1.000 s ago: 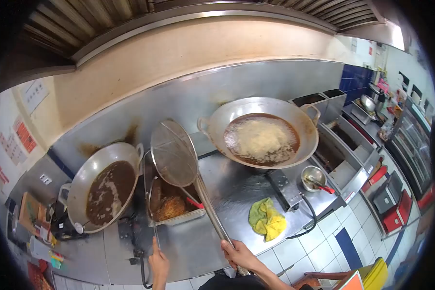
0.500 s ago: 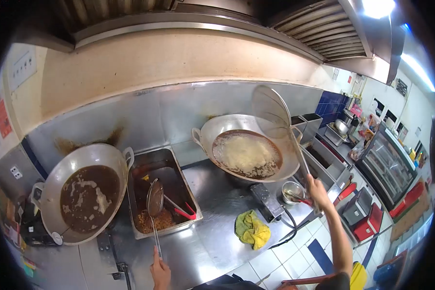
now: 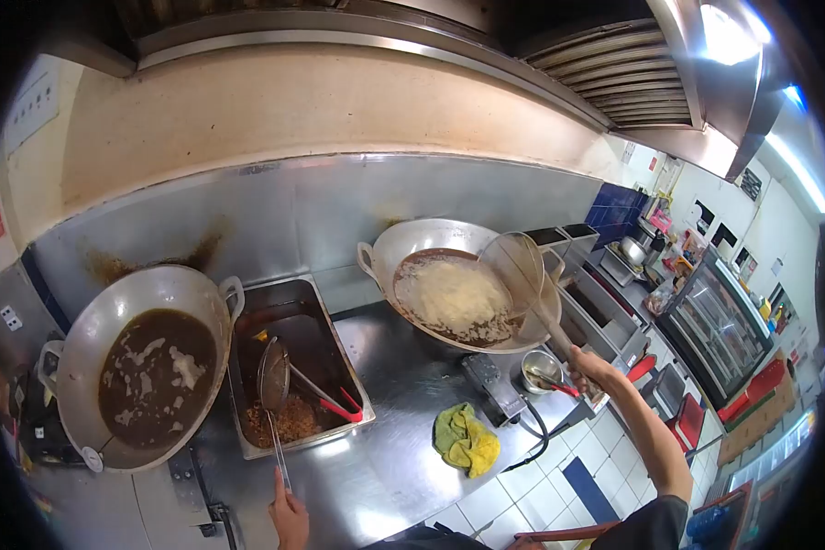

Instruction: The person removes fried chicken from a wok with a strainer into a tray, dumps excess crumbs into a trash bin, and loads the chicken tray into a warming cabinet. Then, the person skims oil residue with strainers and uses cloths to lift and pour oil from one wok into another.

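Observation:
My right hand (image 3: 592, 367) is closed around the long handle of a large mesh skimmer (image 3: 515, 268). The skimmer's bowl is low over the right side of a wok (image 3: 418, 238) of dark oil, where pale foamy food (image 3: 454, 295) floats; whether the mesh touches the oil I cannot tell. My left hand (image 3: 290, 519) grips the handle of a smaller strainer (image 3: 273, 376). This strainer's head is at a rectangular metal pan (image 3: 339, 346), above brown crumbs (image 3: 282, 420). Tongs with red ends (image 3: 339, 409) lie in the pan beside it.
A second wok (image 3: 170, 286) of dark oil stands at the left, with a dial thermometer (image 3: 93, 458) at its rim. A yellow-green cloth (image 3: 467, 442) lies on the steel counter (image 3: 390, 458). Nearby are a small metal pot (image 3: 533, 365) and a black control box (image 3: 491, 385).
My right hand has brought the large skimmer down from a raised position to the right wok. My left hand still holds the smaller strainer over the pan. The view has shifted slightly.

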